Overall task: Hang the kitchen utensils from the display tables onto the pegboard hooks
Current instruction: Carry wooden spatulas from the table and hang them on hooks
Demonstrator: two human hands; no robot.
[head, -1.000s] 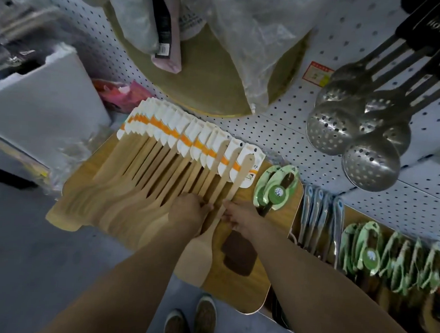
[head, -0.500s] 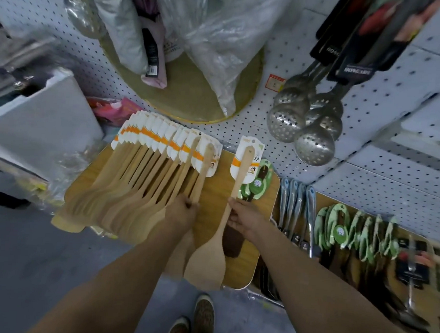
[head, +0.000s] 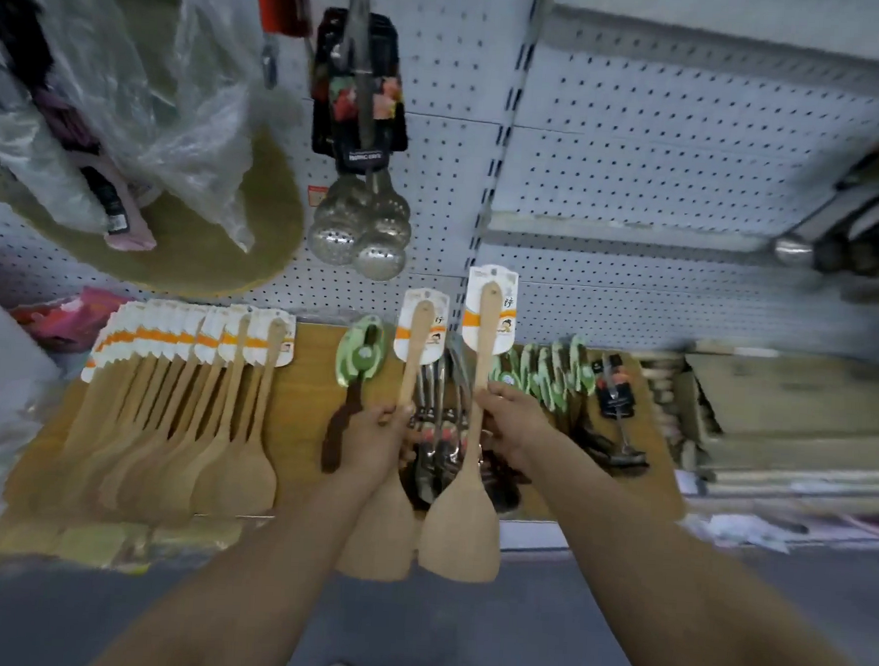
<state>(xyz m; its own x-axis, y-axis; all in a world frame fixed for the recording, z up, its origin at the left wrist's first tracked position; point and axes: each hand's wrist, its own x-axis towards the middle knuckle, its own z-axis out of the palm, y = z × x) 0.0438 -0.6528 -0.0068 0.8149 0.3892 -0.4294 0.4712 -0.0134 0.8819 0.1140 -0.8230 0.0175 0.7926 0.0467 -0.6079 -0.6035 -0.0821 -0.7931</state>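
While a second ago both grips were down on the row of spatulas (head: 190, 420) on the desk (head: 311, 376), each now carries one clear of it. Left grip (head: 374, 444) clenched round the handle of the left spatula (head: 415, 346). Right grip (head: 511, 424) clenched round the handle of the right spatula (head: 485, 346). Both are held upright, blades down, carded tops up.

The right one sits a little higher, its card in front of the lower pegboard (head: 644, 155); cannot tell if it touches. Half a second ago only the right spatula was off the desk; the left one was still being drawn from the row. View has swung up toward the board since.

Judgement: pick-up is done for this pair and hanging comes next. Slotted ladles (head: 361, 235) already hang up and left of the cards. No free hook shows plainly, as the picture is blurred. Each card's hole must go over a hook, so with both grips full, probably one at a time.
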